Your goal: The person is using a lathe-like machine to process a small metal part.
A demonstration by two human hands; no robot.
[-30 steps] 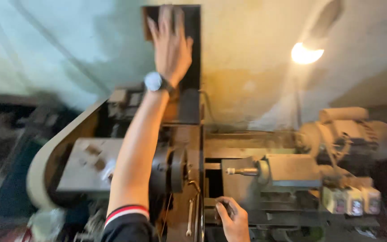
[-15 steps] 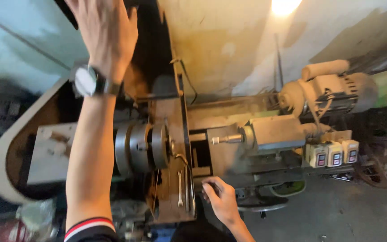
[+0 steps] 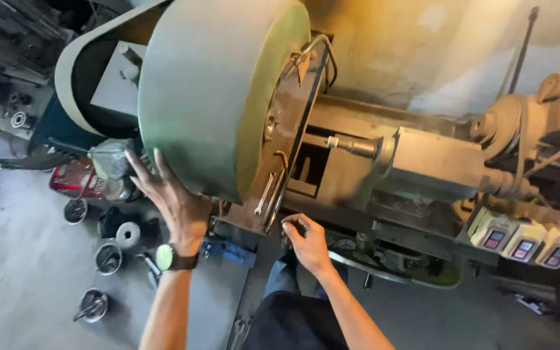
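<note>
Seen from the head camera, the large green disc (image 3: 218,97) stands on edge against the machine's face plate (image 3: 290,136), filling the 11 o'clock area. The left hand (image 3: 176,204) presses flat on its lower rim, fingers (image 3: 139,170) spread open, gripping nothing. The right hand (image 3: 307,241), at 6 o'clock, rests loosely curled near a wrench (image 3: 264,194), apparently empty. Judged rigid, heavy and smooth: support the rim from below with both palms.

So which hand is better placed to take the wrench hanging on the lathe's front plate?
Probably the right hand: it sits just below the wrench, fingers free. The left hand is spread flat against the large green disc.
</note>
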